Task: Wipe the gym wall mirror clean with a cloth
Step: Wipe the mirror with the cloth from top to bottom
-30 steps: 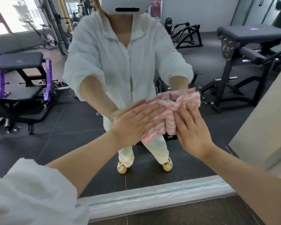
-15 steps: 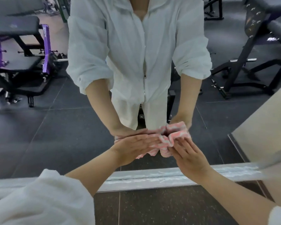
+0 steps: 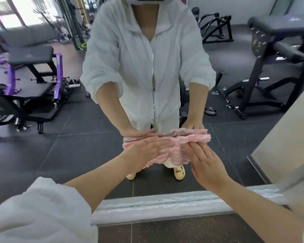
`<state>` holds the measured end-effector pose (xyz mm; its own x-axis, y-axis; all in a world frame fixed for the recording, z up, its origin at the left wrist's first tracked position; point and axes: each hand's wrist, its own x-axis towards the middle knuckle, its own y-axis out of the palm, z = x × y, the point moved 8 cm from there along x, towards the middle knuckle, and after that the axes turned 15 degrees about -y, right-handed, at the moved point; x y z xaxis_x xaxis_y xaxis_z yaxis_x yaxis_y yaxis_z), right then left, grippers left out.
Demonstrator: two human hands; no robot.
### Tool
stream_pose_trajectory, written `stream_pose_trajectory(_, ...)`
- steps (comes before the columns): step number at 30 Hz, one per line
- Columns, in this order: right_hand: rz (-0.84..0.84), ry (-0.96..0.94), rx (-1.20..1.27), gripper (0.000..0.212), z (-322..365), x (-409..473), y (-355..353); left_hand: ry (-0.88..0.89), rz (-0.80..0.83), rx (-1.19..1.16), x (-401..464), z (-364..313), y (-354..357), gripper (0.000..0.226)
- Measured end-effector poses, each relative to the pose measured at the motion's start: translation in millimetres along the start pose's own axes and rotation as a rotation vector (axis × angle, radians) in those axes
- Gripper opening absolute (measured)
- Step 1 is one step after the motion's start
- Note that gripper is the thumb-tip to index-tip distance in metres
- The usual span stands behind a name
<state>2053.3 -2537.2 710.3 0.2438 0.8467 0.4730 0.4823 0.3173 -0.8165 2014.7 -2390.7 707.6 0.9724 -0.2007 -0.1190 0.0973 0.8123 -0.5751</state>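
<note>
Both hands were flat on the cloth (image 3: 167,151), pressing it against the mirror (image 3: 77,146). Left hand (image 3: 146,151) had fingers straight, laid across the cloth's left part. Right hand (image 3: 205,165) had fingers extended too, tips on the cloth's right lower edge. The pink-and-white striped cloth was bunched between and above the two hands. Mirror's bottom frame (image 3: 156,206) ran below the wrists.

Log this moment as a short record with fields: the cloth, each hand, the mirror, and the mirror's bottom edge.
cloth: pink-and-white striped cloth, bunched, flat against the glass
left hand: fingers straight, pressing the cloth's left part
right hand: fingers straight, pressing the cloth's right part
mirror: wall-mounted, reflecting person and gym machines
bottom edge: pale trim strip above dark floor
</note>
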Motion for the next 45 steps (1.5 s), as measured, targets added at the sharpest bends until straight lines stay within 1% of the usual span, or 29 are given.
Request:
stream_pose_trajectory(1,-0.025,0.031,0.009,0.056,-8.7,6.4,-11.6,-0.031,0.022,-0.11,1.4,17.2,-15.2,0.067)
stream_pose_trajectory(2,-0.046,0.051,0.004,0.056,-17.9,13.8,-24.7,-0.072,-0.027,-0.195,3.7,35.9,-34.5,0.069)
stream_pose_trajectory(3,-0.076,0.067,-0.008,0.057,-26.6,20.2,-39.3,-0.129,-0.161,-0.263,6.2,54.0,-54.3,0.078)
stream_pose_trajectory(4,-0.12,0.081,-0.03,0.058,-36.0,27.2,-56.7,-0.154,-0.396,-0.294,5.8,68.4,-77.5,0.088)
stream_pose_trajectory(5,-0.174,0.097,-0.051,0.057,-44.9,34.0,-73.2,-0.182,-0.597,-0.319,2.5,79.7,-96.8,0.092)
stream_pose_trajectory(6,-0.239,0.117,-0.081,0.056,-55.6,40.0,-91.6,-0.232,-0.721,-0.291,1.4,92.3,-113.4,0.087)
stream_pose_trajectory(7,-0.293,0.128,-0.109,0.055,-66.1,46.3,-107.7,-0.271,-0.8,-0.25,2.2,104.1,-127.1,0.079)
stream_pose_trajectory(9,-0.36,0.122,-0.152,0.053,-86.7,58.4,-138.1,-0.261,-0.893,-0.237,7.8,123.9,-153.5,0.067)
stream_pose_trajectory(12,-0.383,0.086,-0.229,0.053,-114.5,70.5,-168.4,-0.281,-0.999,-0.257,14.5,150.3,-191.1,0.053)
stream_pose_trajectory(13,-0.382,0.07,-0.246,0.053,-120.2,72.5,-173.9,-0.308,-1.027,-0.264,15.8,156.0,-199.3,0.049)
stream_pose_trajectory(15,-0.385,0.038,-0.26,0.054,-126.0,74.1,-179.8,-0.364,-1.066,-0.281,19.1,158.1,-207.8,0.048)
stream_pose_trajectory(17,-0.407,0.009,-0.28,0.055,-122.6,67.7,-177.1,-0.355,-1.067,-0.284,26.0,145.6,-205.3,0.049)
stream_pose_trajectory(20,-0.467,-0.043,-0.27,0.053,-108.9,44.7,-159.0,-0.261,-1.016,-0.288,39.8,110.8,-186.2,0.053)
stream_pose_trajectory(23,-0.426,-0.063,-0.254,0.045,-97.2,16.7,-124.8,-0.216,-0.939,-0.244,51.5,76.0,-163.1,0.068)
stream_pose_trajectory(25,-0.354,-0.055,-0.248,0.047,-91.7,-3.3,-97.8,-0.194,-0.886,-0.177,59.9,48.6,-147.2,0.078)
stream_pose_trajectory(27,-0.259,-0.047,-0.259,0.052,-85.4,-18.6,-73.2,-0.161,-0.843,-0.134,66.0,20.7,-130.2,0.082)
stream_pose_trajectory(29,-0.172,-0.063,-0.268,0.051,-78.7,-34.3,-46.5,-0.12,-0.825,-0.14,71.3,-6.6,-114.4,0.079)
stream_pose_trajectory(31,-0.011,-0.085,-0.272,0.05,-72.6,-54.7,-6.6,-0.08,-0.774,-0.106,78.4,-33.4,-96.6,0.074)
stream_pose_trajectory(33,0.154,-0.084,-0.221,0.054,-65.6,-75.4,27.9,-0.058,-0.667,-0.012,86.4,-57.7,-75.8,0.069)
stream_pose_trajectory(34,0.181,-0.062,-0.189,0.058,-62.9,-85.4,39.0,-0.043,-0.584,0.024,89.6,-69.7,-66.4,0.068)
stream_pose_trajectory(35,0.17,-0.043,-0.172,0.06,-58.8,-92.8,43.9,-0.006,-0.5,0.072,90.4,-84.3,-55.5,0.068)
stream_pose_trajectory(37,0.1,-0.042,-0.141,0.059,-47.5,-101.1,44.9,0.071,-0.363,0.136,86.1,-110.1,-33.2,0.076)
stream_pose_trajectory(38,0.081,-0.053,-0.118,0.058,-42.4,-103.8,45.5,0.067,-0.313,0.135,83.9,-114.8,-26.0,0.08)
stream_pose_trajectory(40,0.073,-0.07,-0.105,0.059,-40.6,-107.0,43.9,0.034,-0.256,0.137,81.6,-111.5,-31.1,0.08)
stream_pose_trajectory(41,0.079,-0.075,-0.112,0.06,-42.6,-108.3,42.5,0.058,-0.252,0.14,82.2,-109.9,-36.6,0.076)
stream_pose_trajectory(42,0.086,-0.078,-0.116,0.061,-46.4,-108.2,40.2,0.092,-0.205,0.113,83.8,-106.7,-42.2,0.075)
stream_pose_trajectory(43,0.092,-0.066,-0.107,0.061,-52.4,-107.2,36.0,0.12,-0.104,0.072,84.8,-98.5,-51.2,0.073)
stream_pose_trajectory(44,0.084,-0.039,-0.091,0.058,-60.9,-105.1,29.4,0.117,-0.043,0.012,89.1,-87.8,-61.0,0.071)
stream_pose_trajectory(45,0.065,0.006,-0.065,0.055,-72.0,-102.0,19.2,0.081,-0.049,-0.064,93.3,-74.5,-78.3,0.067)
